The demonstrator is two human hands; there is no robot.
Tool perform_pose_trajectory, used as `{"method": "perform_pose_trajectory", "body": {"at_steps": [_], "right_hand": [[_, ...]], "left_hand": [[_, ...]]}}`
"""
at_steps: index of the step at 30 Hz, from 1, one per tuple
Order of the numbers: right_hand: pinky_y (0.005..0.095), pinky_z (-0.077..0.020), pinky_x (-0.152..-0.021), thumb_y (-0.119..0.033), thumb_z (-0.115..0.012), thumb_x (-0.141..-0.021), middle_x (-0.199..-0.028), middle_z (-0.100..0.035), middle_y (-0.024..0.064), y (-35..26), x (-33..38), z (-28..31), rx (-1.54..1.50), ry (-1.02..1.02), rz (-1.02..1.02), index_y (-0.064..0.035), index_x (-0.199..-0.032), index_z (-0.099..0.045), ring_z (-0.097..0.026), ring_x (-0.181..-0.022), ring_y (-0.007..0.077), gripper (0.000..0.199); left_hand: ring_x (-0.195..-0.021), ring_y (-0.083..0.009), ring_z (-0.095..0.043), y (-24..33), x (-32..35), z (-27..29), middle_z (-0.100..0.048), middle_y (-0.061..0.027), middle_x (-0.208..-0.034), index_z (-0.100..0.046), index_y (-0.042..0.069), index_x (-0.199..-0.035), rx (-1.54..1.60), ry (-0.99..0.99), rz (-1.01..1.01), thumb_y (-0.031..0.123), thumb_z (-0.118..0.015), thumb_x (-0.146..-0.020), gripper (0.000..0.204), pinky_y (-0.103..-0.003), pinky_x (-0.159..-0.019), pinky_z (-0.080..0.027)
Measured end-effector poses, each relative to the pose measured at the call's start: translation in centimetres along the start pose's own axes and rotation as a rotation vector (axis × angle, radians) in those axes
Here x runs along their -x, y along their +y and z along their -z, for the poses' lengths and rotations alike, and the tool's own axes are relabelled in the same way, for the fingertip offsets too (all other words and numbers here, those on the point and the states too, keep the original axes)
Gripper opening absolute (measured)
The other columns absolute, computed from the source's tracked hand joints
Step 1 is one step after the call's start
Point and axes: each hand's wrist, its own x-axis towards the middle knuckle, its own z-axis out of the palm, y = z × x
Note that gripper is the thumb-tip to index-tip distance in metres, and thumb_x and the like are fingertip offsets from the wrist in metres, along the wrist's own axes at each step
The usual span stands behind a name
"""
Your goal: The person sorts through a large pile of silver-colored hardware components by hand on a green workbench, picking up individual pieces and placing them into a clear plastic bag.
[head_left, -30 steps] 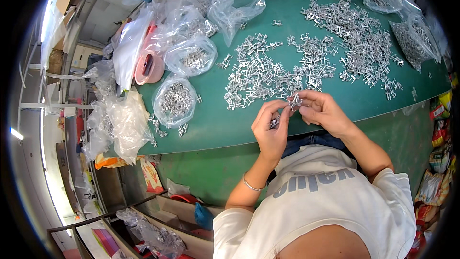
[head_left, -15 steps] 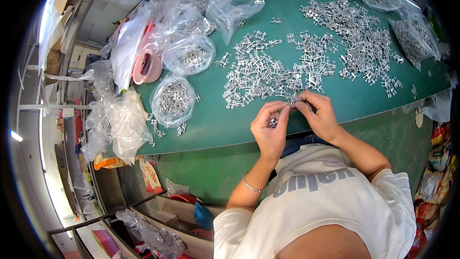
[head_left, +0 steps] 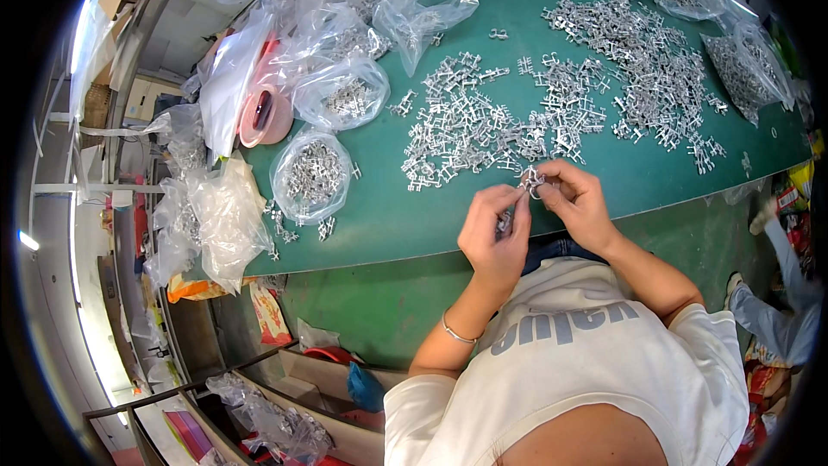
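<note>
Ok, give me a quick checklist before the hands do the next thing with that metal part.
1. Part pinched between both hands: ok.
2. Left hand has a grip, more metal in its fingers: ok.
3. Right hand fingertips on the part: ok.
4. Hands over the table edge, so a drop lands on it: cannot tell.
5. Loose pile close by: ok.
6. Open bag within reach: cannot tell.

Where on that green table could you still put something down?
Bare green table runs along the near edge, right of the hands, and between the open bag of parts and the loose metal pile. The far side is crowded with bags.
</note>
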Motion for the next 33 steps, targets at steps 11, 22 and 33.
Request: {"method": "perform_pose_trajectory", "body": {"at_steps": [11, 22, 33], "right_hand": [[0.0287, -0.0457, -0.063, 0.002, -0.060, -0.077, -0.079, -0.061, 0.0136, -1.1, -0.7, 0.7, 0.454, -0.026, 0.408, 0.0038, -0.084, -0.060, -0.059, -0.069, 0.0220, 0.007], [0.0309, -0.0418, -0.057, 0.003, -0.068, -0.063, -0.080, -0.063, 0.0101, -0.9, -0.8, 0.6, 0.915, 0.058, 0.823, -0.0006, -0.080, -0.063, -0.059, -0.066, 0.0225, 0.019], [0.0271, -0.0454, -0.065, 0.003, -0.064, -0.073, -0.083, -0.064, 0.0112, -0.1, -0.3, 0.1, 0.401, 0.075, 0.387, 0.0035, -0.082, -0.063, -0.060, -0.072, 0.0184, 0.010]], "left_hand": [[-0.058, 0.0005, -0.042, 0.4, -1.4, 2.0, -0.054, -0.0022, -0.091, -0.056, -0.002, -0.106, 0.570, -0.285, 0.651, -0.005, -0.059, -0.080, 0.027, -0.015, -0.046, -0.030], [-0.053, -0.0008, -0.040, 0.7, -0.5, 0.9, -0.059, -0.0073, -0.093, -0.060, -0.005, -0.092, 0.082, -0.124, 0.164, -0.011, -0.060, -0.074, 0.018, -0.015, -0.046, -0.030], [-0.056, -0.0032, -0.041, 0.6, -0.5, 0.1, -0.061, -0.0048, -0.078, -0.065, -0.002, -0.086, -0.037, 0.017, 0.022, -0.008, -0.064, -0.073, 0.014, -0.017, -0.049, -0.033]]}}
